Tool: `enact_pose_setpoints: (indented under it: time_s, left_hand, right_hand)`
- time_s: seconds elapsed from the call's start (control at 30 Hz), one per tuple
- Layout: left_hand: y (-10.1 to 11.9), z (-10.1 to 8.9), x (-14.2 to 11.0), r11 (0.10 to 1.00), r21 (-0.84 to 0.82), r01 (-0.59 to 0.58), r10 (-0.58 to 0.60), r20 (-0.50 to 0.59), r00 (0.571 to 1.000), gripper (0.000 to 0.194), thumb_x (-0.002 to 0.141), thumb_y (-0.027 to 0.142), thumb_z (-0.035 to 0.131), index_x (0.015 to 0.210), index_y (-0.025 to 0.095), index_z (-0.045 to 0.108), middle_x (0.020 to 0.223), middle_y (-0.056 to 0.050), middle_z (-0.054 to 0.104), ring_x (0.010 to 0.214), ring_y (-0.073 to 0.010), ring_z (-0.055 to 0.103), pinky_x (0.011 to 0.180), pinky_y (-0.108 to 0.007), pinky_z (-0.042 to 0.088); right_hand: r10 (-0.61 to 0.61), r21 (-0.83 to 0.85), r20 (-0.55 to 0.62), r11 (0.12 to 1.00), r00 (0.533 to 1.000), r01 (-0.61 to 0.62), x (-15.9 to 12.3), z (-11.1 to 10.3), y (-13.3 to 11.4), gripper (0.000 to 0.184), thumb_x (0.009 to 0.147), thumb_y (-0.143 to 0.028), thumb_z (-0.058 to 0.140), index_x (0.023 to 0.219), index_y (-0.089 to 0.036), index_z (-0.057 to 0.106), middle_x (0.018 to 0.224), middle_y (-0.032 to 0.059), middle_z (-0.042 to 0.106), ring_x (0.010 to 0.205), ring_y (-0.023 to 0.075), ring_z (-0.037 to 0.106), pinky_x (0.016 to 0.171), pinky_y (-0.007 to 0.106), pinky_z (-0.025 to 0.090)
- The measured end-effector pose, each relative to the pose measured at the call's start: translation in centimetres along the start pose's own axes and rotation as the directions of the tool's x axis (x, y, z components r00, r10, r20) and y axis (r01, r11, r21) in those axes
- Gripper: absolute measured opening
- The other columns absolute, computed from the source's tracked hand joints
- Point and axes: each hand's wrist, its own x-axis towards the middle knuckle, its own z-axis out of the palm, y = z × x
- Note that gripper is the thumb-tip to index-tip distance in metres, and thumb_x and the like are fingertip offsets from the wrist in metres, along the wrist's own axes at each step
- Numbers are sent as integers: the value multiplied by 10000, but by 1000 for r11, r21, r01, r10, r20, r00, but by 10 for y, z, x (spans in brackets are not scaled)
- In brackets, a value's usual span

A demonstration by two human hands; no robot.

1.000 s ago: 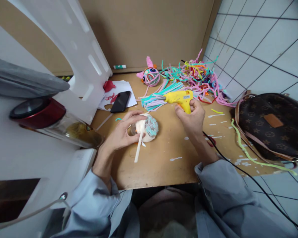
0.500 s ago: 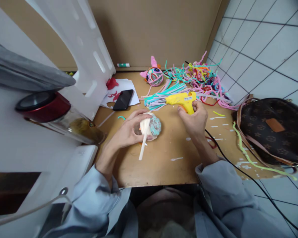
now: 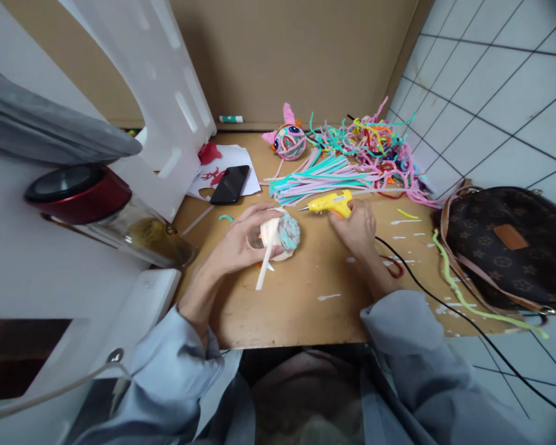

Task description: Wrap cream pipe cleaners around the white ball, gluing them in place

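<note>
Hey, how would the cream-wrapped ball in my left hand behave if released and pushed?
The cream-wrapped ball might roll, given its rounded sides, though the loose strip hanging from it could hinder that. Its clear-looking end suggests a hollow, probably light body.

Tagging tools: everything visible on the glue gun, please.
The glue gun has a yellow, seemingly plastic body with a pale label, a slim grey nozzle that looks metallic, and orange by the fingers. The right hand grips its handle, hiding part of it. Roughly level, it points left towards the ball without touching it. A black cord emerges near the wrist; where it joins is hidden. Heat can't be judged.
</note>
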Motion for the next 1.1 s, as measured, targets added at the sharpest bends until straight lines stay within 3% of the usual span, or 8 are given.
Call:
enact_pose_setpoints:
  time_s: [0.17,0.47,0.63,0.7,0.8,0.87,0.97,1.1]
  left_hand:
    - [0,2,0,1000,7,5,-5,1,1000,584,774,465,756,1273,206,598,1373,-149,574,1296,-311,548,1126,-499,411]
    - [4,3,0,1000,25,7,-6,-23,1000,556,759,436,779,1237,197,623,1359,-141,586,1268,-296,571,1103,-473,433]
    - [5,5,1,1000,-12,-5,5,-36,999,548,758,418,782,1235,197,627,1333,-140,602,1266,-291,573,1107,-472,431]
    - [4,7,1,1000,-20,2,-3,-45,999,554,756,413,782,1241,194,626,1329,-139,602,1269,-292,571,1114,-471,425]
    - [3,8,0,999,-30,26,-27,-32,999,567,763,420,767,1265,201,619,1335,-132,595,1283,-300,559,1115,-464,427]
    - [3,8,0,999,-40,24,-25,-24,999,570,766,411,758,1277,200,616,1344,-132,588,1295,-303,550,1114,-451,431]
    - [6,7,0,999,-25,29,-30,-21,999,542,783,390,732,1277,201,618,1357,-130,580,1287,-299,558,1112,-443,437]
    - [9,6,-1,999,6,41,-41,-3,999,558,791,432,732,1287,202,616,1368,-130,576,1308,-311,544,1113,-446,438]
  right_hand:
    - [23,-176,158,984,987,5,4,11,9,440,808,-379,602,1123,-78,660,1097,195,667,1032,317,621,883,380,473]
    - [-40,-337,219,934,975,115,-2,7,3,461,892,-417,564,1101,-20,668,1099,254,645,1013,349,614,826,397,458]
    - [-235,-281,74,928,969,247,-14,-7,-15,419,926,-385,528,1135,-39,637,1069,252,632,1002,367,582,834,461,425]
    - [-463,-131,-53,881,885,454,-26,-14,-26,386,941,-356,507,1223,-111,606,1064,194,646,990,322,579,842,436,416]
    - [-779,1,-153,616,609,788,-49,-19,-42,349,951,-349,523,1262,-204,591,1056,129,667,985,271,583,847,407,416]
    - [-855,9,-209,484,475,875,-59,-19,-48,287,951,-253,523,1223,-248,612,1022,83,685,970,222,599,842,372,415]
    - [-863,11,-261,446,433,895,-64,-16,-50,249,960,-133,479,1078,-261,657,952,39,713,916,166,633,807,327,422]
    - [-828,189,-288,444,481,876,-59,-11,-44,233,984,-142,445,1020,-219,662,997,66,739,934,169,665,820,333,466]
